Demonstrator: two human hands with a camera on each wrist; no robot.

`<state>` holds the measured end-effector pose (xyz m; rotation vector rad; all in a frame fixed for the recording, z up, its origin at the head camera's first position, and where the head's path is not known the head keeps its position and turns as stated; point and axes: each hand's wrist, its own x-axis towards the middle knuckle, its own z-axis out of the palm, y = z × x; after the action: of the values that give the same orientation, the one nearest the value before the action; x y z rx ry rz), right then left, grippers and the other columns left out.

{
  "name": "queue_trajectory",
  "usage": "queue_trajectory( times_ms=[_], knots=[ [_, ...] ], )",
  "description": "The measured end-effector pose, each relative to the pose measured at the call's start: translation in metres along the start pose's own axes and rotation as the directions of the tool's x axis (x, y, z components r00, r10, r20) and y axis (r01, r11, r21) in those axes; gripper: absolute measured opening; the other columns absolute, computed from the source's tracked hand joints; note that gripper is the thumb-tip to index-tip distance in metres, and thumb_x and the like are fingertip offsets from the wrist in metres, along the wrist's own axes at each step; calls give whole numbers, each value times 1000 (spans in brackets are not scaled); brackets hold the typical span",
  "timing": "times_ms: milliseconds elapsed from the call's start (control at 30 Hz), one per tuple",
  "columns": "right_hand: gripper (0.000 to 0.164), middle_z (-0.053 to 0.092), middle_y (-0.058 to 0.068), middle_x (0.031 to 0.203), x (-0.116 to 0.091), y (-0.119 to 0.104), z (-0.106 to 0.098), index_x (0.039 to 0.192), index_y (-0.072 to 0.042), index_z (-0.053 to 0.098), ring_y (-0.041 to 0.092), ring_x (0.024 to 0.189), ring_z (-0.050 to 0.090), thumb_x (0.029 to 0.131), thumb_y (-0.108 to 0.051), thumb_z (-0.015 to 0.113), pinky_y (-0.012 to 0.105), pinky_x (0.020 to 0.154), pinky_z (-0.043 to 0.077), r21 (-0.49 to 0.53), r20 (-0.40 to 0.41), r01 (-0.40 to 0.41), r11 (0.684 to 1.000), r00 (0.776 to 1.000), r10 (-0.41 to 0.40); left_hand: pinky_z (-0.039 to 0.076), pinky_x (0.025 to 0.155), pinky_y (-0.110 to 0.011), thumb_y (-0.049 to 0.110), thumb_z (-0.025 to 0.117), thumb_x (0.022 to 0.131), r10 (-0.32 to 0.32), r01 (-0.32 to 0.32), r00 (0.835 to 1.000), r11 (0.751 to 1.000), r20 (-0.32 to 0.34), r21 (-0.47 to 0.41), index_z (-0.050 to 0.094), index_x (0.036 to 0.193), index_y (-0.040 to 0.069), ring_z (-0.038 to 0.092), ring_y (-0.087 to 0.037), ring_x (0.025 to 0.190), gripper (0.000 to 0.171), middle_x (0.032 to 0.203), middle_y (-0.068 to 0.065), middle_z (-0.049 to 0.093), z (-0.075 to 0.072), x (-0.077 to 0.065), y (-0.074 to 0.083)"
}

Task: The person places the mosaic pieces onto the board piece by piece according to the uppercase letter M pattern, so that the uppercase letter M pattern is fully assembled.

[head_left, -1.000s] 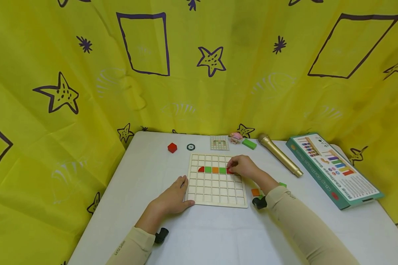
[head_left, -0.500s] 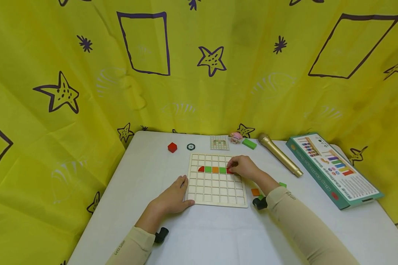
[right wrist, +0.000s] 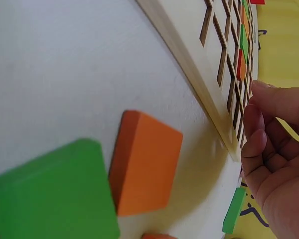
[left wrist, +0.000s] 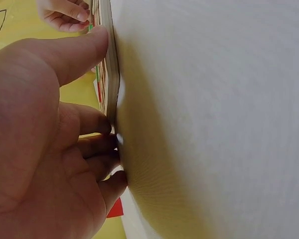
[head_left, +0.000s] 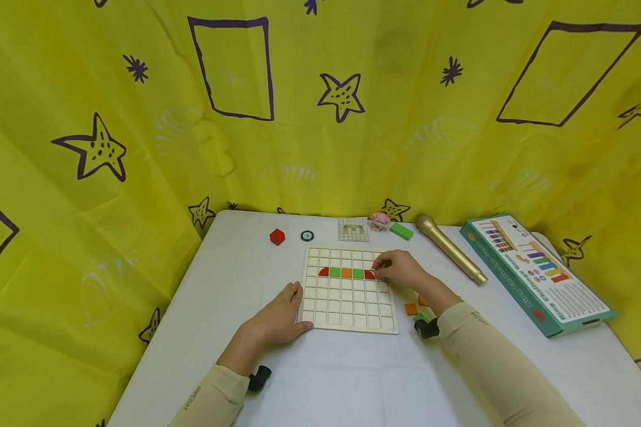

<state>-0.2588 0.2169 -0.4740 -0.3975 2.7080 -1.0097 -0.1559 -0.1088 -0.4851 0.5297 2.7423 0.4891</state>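
Observation:
A pale wooden grid board (head_left: 352,308) lies on the white table. One row holds a red rounded piece (head_left: 324,272), a green square (head_left: 334,273), an orange square (head_left: 346,273), another green square (head_left: 358,274) and a second red rounded piece (head_left: 370,275). My left hand (head_left: 278,319) rests against the board's left side, with the thumb at its near corner. Just right of the second red piece is my right hand (head_left: 402,270). In the right wrist view its fingers (right wrist: 254,144) are loosely bent, a small gap between thumb and index, nothing held.
Loose orange (right wrist: 154,164) and green pieces (right wrist: 55,194) lie right of the board. Behind it are a red faceted block (head_left: 277,236), a round token (head_left: 307,236), a pattern card (head_left: 354,229), a pink figurine (head_left: 380,221) and a green block (head_left: 401,231). A gold microphone (head_left: 454,252) and game box (head_left: 536,276) stand right.
My right hand has let go of the right-hand red piece and shifted a little to the right, uncovering it and an orange piece by the wrist. The left hand has stayed put.

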Motion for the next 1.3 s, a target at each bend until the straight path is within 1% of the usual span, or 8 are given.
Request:
queue_trajectory(
  times_ms=[233,467,833,967,1300],
  knots=[
    [8,68,1,92,-9,9,-6,98,-10,74,20,86,57,92,-13,74,37,82,47,-6,-9,-15,1000,1000,15,25,120,-44,48,65,95,5,-5,1000,1000,-4,20,24,157,-4,17,-33,152,90,165,-18,19,1,1,-1],
    [9,68,3,93,-21,15,-15,100,-9,74,22,87,57,94,-14,71,38,80,47,-24,-16,-15,1000,1000,15,26,120,-44,48,66,95,-2,2,1000,1000,0,10,24,157,-3,17,-33,152,90,165,-18,18,2,2,0],
    [10,68,5,94,-41,29,-32,101,-8,74,23,85,57,94,-16,71,35,75,48,-35,-27,-81,996,996,80,26,119,-44,47,66,95,5,-5,1000,1000,-4,18,24,157,-4,17,-34,152,90,165,-19,18,0,1,0],
    [11,68,5,94,-47,36,-37,101,-8,75,22,83,57,94,-17,72,33,72,48,-30,-29,-107,994,994,106,27,119,-45,47,66,95,-4,4,1000,1000,-2,16,24,157,-4,18,-34,152,91,165,-19,18,1,1,0],
    [13,68,4,95,-63,51,-46,103,-7,75,20,84,58,96,-17,70,34,73,49,-60,-34,-111,992,993,109,26,119,-45,46,67,95,-11,11,1000,1000,1,-8,24,157,-4,17,-34,152,90,165,-19,18,0,-1,2]
  ],
)
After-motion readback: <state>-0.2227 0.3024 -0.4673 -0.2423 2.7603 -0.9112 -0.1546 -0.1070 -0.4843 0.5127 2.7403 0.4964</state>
